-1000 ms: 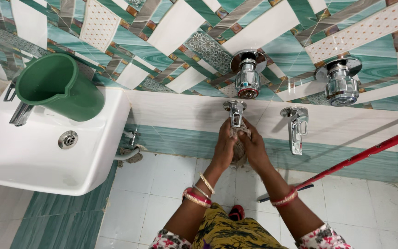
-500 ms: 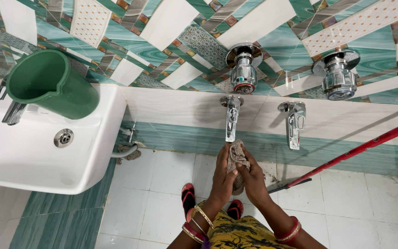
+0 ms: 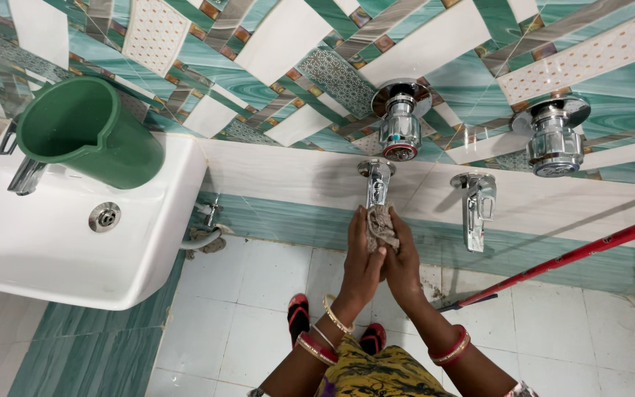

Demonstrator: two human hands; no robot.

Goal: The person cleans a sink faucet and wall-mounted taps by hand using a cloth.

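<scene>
Both hands are pressing a brownish cloth (image 3: 381, 226) against the lower end of the chrome tap (image 3: 376, 184). Left hand (image 3: 361, 261) and right hand (image 3: 403, 261) fingers are closing together around the cloth. Open floor is lying below; the white basin (image 3: 75, 257) is standing well apart at left, a red pole (image 3: 582, 254) slanting near right. The tap's long axis is pointing down.
</scene>
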